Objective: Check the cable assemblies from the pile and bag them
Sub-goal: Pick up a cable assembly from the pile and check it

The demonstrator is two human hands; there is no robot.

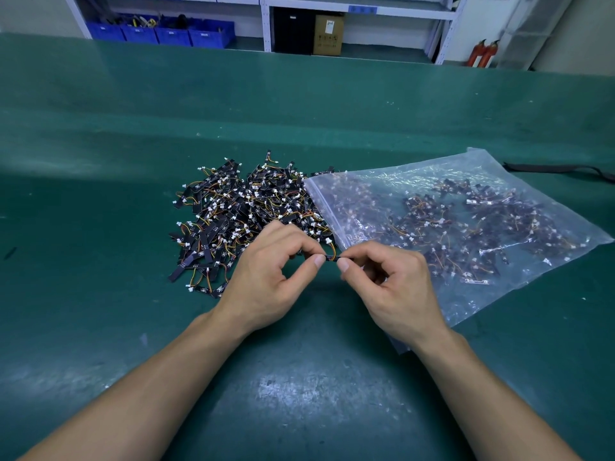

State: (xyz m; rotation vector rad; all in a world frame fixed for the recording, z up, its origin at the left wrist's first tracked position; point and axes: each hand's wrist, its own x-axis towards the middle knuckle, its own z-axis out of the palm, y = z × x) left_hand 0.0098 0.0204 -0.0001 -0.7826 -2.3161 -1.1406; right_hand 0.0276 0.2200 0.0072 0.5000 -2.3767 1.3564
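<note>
Left hand (266,281) and right hand (396,287) pinch one cable assembly (331,257) near pile (233,211) and bag (482,174).

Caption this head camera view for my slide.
Left hand and right hand pinch one cable assembly over the green table, near the pile and the clear bag.

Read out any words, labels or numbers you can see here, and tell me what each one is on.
Nothing reads clearly.
Cardboard box: white label and dark print, too blurred.
Blue bins: small white labels, too small.
Shelf rail: blue tag, blurred.
Black case: small white label, unreadable.
Cable assembly pinched by left hand and right hand: no readable marking.
</note>
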